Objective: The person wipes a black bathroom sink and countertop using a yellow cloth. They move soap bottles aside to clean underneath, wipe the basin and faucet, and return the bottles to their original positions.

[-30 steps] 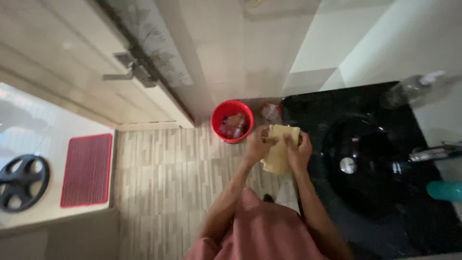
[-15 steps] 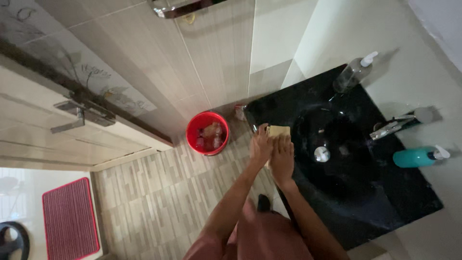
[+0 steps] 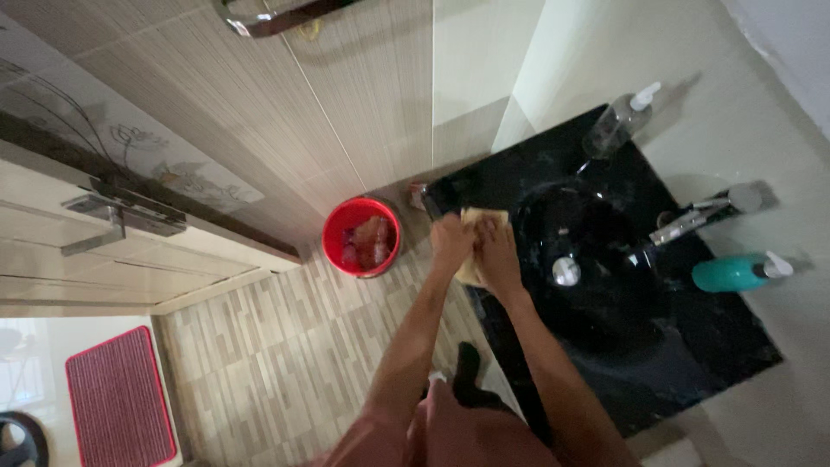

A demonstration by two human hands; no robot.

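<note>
A: So, nearest the camera?

B: The person's pink clothing at 6 o'clock, and both bare forearms running up toward the middle. The left hand (image 3: 451, 242) and right hand (image 3: 497, 255) meet at the counter's (image 3: 735, 346) front-left edge, side by side, touching.

A: What have they got?

B: A yellow cloth (image 3: 471, 272). Both hands are closed around it, fingers curled in, with the cloth showing above the knuckles and below the palms. It sits at about 9 o'clock from the basin (image 3: 579, 285), over the black counter's rim.

A: And beyond that?

B: A red bucket (image 3: 361, 235) on the tiled floor at 9 o'clock of the hands, near them, with things inside too blurred to tell. The basin's drain (image 3: 566, 271) lies at 3 o'clock of the hands, the tap (image 3: 692, 220) past it.

A: Farther out?

B: A teal bottle (image 3: 735, 271) at the counter's 3 o'clock edge, a clear pump bottle (image 3: 616, 125) at its 12 o'clock corner, and a red mat (image 3: 117, 398) far off at 8 o'clock.
</note>
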